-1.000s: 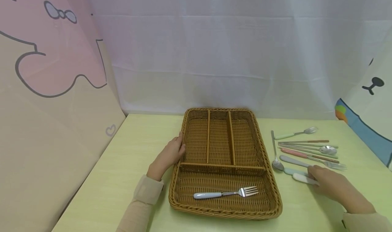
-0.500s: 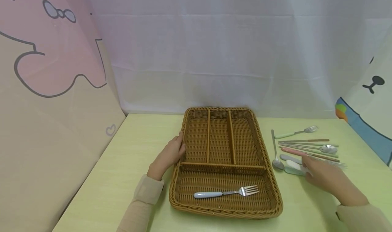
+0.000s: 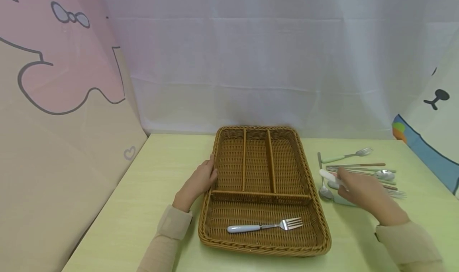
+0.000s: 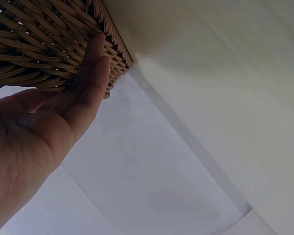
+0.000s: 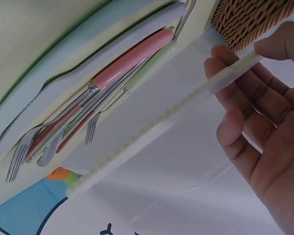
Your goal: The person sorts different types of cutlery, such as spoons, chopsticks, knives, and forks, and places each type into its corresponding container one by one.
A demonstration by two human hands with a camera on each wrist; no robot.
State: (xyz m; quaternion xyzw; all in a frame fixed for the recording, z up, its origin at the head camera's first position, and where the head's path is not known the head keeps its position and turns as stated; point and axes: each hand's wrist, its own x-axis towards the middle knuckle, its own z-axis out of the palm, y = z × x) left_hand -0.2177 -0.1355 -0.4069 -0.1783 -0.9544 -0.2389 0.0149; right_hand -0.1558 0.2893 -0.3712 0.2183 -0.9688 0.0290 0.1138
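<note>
A white knife [image 3: 330, 176] with a fine-toothed edge is raised above the other cutlery. My right hand [image 3: 369, 192] pinches its handle between thumb and fingers; the long blade [image 5: 132, 142] shows in the right wrist view. My left hand [image 3: 196, 181] holds the left rim of a brown wicker cutlery basket [image 3: 264, 250]; in the left wrist view, its fingers [image 4: 90, 83] lie against the outer wall, and the thumb is mostly out of view. In the basket's wide front compartment lies a fork [image 3: 265, 225] with a pale blue handle.
Right of the basket, a long-handled spoon [image 3: 325, 193], a green-handled fork [image 3: 333, 159] and several chopsticks [image 3: 365, 165] lie on the table. A pink-handled fork [image 5: 134, 56], a grey knife [image 5: 122, 41] and a mint knife [image 5: 19, 95] lie side by side. Curtains surround the table.
My right hand has lifted the white knife from the table and moved it away from me and leftward, over the other cutlery. The left hand and basket stay in place.
</note>
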